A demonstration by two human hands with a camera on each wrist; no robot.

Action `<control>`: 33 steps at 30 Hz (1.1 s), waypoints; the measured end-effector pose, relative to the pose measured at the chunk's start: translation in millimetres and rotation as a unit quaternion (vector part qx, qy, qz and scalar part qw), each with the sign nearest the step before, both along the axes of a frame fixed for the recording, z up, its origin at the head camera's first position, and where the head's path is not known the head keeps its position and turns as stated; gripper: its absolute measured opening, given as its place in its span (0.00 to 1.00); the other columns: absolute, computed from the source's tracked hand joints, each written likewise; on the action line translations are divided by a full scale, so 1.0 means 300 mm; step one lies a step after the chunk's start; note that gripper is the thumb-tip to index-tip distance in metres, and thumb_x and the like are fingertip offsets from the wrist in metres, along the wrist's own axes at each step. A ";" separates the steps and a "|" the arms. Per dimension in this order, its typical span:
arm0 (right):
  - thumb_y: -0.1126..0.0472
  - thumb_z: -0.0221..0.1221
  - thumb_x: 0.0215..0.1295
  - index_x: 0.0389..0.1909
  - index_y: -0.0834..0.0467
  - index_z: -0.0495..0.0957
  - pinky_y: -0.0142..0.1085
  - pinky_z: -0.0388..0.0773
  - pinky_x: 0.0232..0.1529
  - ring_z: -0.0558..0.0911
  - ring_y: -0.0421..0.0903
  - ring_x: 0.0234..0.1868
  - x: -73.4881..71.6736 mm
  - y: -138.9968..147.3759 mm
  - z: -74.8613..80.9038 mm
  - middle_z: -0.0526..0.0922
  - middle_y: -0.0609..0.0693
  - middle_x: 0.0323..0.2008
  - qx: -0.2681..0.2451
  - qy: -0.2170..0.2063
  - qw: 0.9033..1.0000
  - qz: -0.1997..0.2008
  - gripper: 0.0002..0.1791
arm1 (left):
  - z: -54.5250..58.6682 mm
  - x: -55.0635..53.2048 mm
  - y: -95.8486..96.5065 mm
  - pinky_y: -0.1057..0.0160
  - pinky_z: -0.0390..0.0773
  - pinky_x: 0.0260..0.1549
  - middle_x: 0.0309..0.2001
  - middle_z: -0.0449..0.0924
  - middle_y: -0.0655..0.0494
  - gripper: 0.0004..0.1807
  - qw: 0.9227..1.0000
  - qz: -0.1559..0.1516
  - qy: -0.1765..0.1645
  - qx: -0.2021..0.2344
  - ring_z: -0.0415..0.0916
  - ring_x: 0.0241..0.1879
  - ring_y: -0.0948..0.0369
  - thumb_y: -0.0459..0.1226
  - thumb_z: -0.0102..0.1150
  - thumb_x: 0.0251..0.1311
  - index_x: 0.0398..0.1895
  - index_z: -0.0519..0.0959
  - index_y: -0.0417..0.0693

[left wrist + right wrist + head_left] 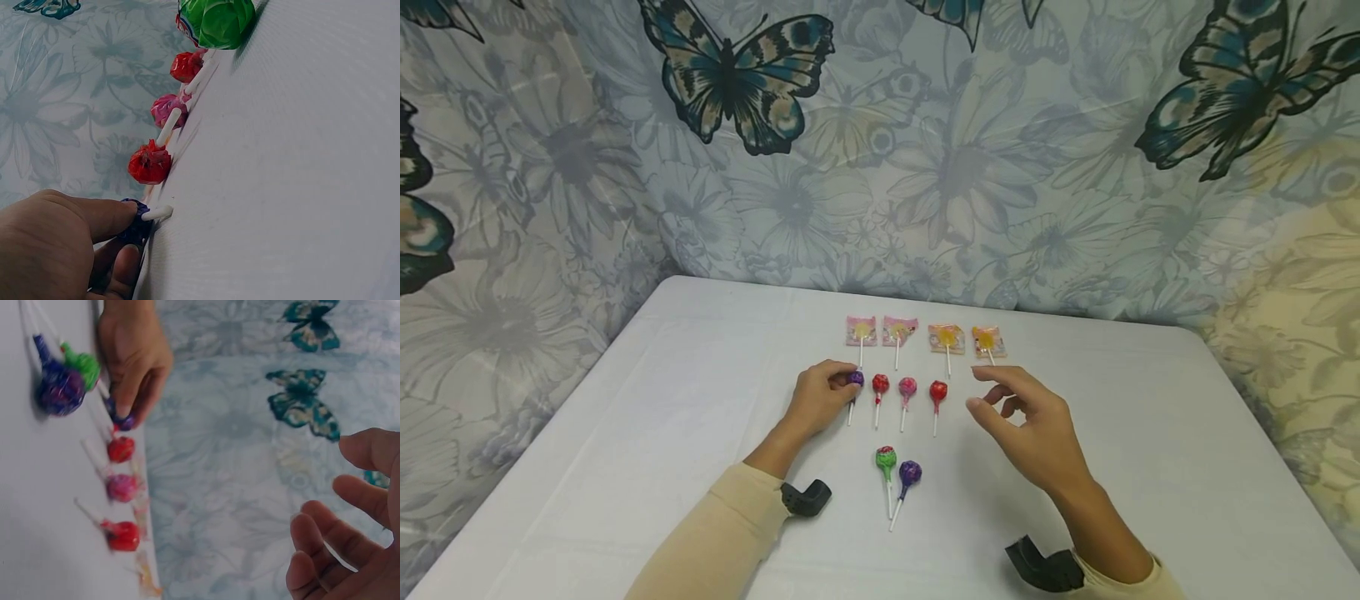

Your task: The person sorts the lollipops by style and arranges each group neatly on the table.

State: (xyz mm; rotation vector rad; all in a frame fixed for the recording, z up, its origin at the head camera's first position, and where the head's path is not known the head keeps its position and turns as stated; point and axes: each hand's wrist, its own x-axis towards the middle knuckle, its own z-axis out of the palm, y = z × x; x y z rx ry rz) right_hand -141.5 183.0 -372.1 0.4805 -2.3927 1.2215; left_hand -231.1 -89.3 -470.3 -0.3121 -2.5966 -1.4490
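Observation:
My left hand pinches the head of a purple lollipop at the left end of the middle row; in the left wrist view its white stick pokes out past the thumb. Beside it lie a red lollipop, a pink lollipop and another red lollipop, sticks toward me. My right hand hovers over the table right of this row, fingers loosely bent with nothing between them. Nearer to me, a green lollipop and a second purple lollipop lie with their sticks converging.
Behind the middle row lie two pink-wrapped flat lollipops and two orange-wrapped ones. The white table ends at a butterfly-patterned cloth. A black wrist mount sits on the left sleeve, another on the right.

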 end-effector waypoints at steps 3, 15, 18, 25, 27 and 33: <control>0.72 0.67 0.54 0.51 0.56 0.81 0.28 0.73 0.35 0.76 0.41 0.35 0.035 -0.003 0.023 0.81 0.43 0.44 -0.007 0.018 1.000 0.014 0.22 | -0.001 0.001 -0.001 0.63 0.75 0.30 0.32 0.77 0.54 0.14 1.000 -0.004 -0.002 0.002 0.73 0.30 0.61 0.29 0.67 0.55 0.46 0.83 0.38; 0.80 0.66 0.48 0.51 0.61 0.80 0.32 0.70 0.37 0.74 0.45 0.38 0.125 -0.030 0.023 0.80 0.51 0.45 -0.071 0.039 0.993 0.089 0.27 | 0.001 0.000 0.003 0.64 0.75 0.30 0.32 0.77 0.54 0.15 1.000 -0.003 -0.011 -0.002 0.73 0.30 0.61 0.29 0.67 0.56 0.47 0.83 0.39; 0.80 0.66 0.49 0.51 0.62 0.80 0.31 0.70 0.38 0.74 0.45 0.38 0.131 -0.039 0.009 0.80 0.51 0.45 -0.073 0.041 0.992 0.091 0.26 | -0.001 0.001 0.002 0.64 0.75 0.30 0.31 0.77 0.54 0.15 1.000 -0.003 -0.009 -0.001 0.72 0.30 0.61 0.29 0.67 0.55 0.47 0.83 0.39; 0.79 0.67 0.48 0.50 0.60 0.80 0.32 0.71 0.36 0.75 0.45 0.36 0.132 -0.060 -0.037 0.80 0.51 0.44 -0.076 0.060 0.992 0.085 0.26 | -0.004 0.001 0.001 0.64 0.75 0.30 0.31 0.77 0.54 0.14 1.000 -0.003 -0.006 -0.002 0.72 0.30 0.61 0.29 0.67 0.55 0.47 0.83 0.39; 0.77 0.68 0.50 0.50 0.59 0.80 0.33 0.71 0.35 0.75 0.45 0.36 0.134 -0.066 -0.050 0.80 0.50 0.44 -0.069 0.046 0.993 0.082 0.25 | -0.003 0.001 0.001 0.64 0.75 0.30 0.31 0.77 0.54 0.14 1.000 -0.002 -0.005 -0.002 0.72 0.30 0.61 0.29 0.67 0.55 0.47 0.83 0.39; 0.72 0.69 0.52 0.50 0.56 0.81 0.33 0.72 0.33 0.75 0.43 0.34 0.129 -0.091 -0.086 0.80 0.46 0.43 -0.047 0.029 0.996 0.073 0.22 | -0.001 0.002 0.000 0.63 0.75 0.31 0.32 0.77 0.54 0.14 1.000 -0.002 -0.007 -0.002 0.72 0.30 0.60 0.29 0.67 0.55 0.47 0.83 0.39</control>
